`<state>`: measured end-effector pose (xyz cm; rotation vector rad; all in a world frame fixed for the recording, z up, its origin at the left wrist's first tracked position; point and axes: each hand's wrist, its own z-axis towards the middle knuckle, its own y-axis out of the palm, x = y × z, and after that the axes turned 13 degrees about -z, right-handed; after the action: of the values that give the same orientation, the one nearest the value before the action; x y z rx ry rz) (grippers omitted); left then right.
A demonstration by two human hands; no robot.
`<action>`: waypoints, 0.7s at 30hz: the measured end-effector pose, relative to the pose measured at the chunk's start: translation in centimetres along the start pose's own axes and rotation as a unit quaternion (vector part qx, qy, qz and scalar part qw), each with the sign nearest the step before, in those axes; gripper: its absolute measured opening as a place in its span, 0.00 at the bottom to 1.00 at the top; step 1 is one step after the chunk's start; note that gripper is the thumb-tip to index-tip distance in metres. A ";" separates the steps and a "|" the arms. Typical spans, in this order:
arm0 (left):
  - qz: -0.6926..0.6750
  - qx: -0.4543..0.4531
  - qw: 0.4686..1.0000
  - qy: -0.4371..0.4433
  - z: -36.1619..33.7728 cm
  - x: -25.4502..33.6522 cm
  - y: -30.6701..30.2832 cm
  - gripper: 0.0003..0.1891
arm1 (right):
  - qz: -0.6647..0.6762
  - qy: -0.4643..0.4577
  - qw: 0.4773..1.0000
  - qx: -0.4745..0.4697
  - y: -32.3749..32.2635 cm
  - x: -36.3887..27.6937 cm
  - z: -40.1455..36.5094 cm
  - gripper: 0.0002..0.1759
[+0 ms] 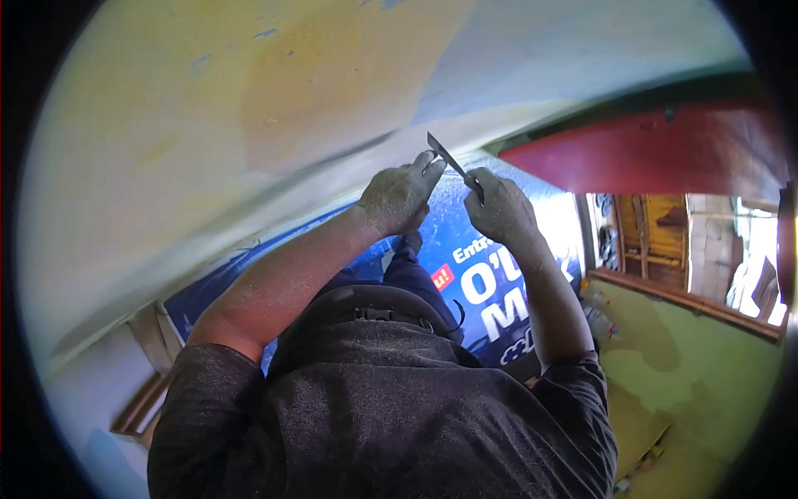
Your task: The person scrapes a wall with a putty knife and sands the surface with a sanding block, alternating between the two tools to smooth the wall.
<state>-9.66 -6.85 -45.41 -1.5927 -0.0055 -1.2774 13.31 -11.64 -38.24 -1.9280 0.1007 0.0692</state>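
A flat metal scraper or knife (447,155) points up and to the left, its handle end in my right hand (501,208), whose fingers are closed around it. Just left of the blade is my left hand (399,196), dusty, with its fingers closed and the thumb and fingertips beside the blade. What the left fingers hold, if anything, is too small to tell. Both hands are in front of the patchy yellow and white wall (324,91), above a blue printed banner (474,249).
A red panel (648,150) juts out at the upper right. Below it is a window opening with a wooden frame (690,305) in a green wall (682,374). Wooden pieces (143,407) stand at the lower left. My legs are over the banner.
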 end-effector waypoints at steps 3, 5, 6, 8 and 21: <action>-0.020 -0.014 1.000 -0.019 0.0 0.1 0.1 0.42 | 0.002 -0.034 0.999 0.004 -1.4 0.9 1.1 0.21; -0.036 -0.019 0.999 -0.025 -0.3 0.4 0.1 0.40 | -0.005 -0.105 0.993 0.051 -2.7 1.3 1.0 0.20; -0.043 -0.020 0.998 -0.029 -0.2 0.4 0.1 0.40 | 0.029 -0.165 0.982 0.092 -2.4 2.5 1.5 0.22; -0.062 0.000 0.998 -0.032 0.0 0.4 0.1 0.38 | 0.003 -0.183 0.979 0.093 -3.9 3.2 2.1 0.24; -0.133 0.082 0.984 -0.080 3.3 0.2 0.5 0.38 | -0.026 -0.104 0.992 0.073 -10.6 -5.4 -1.9 0.23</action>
<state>-6.92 -4.90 -45.23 -1.5832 -0.4279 -1.3096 9.05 -9.55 -27.12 -1.7661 -0.0823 0.2227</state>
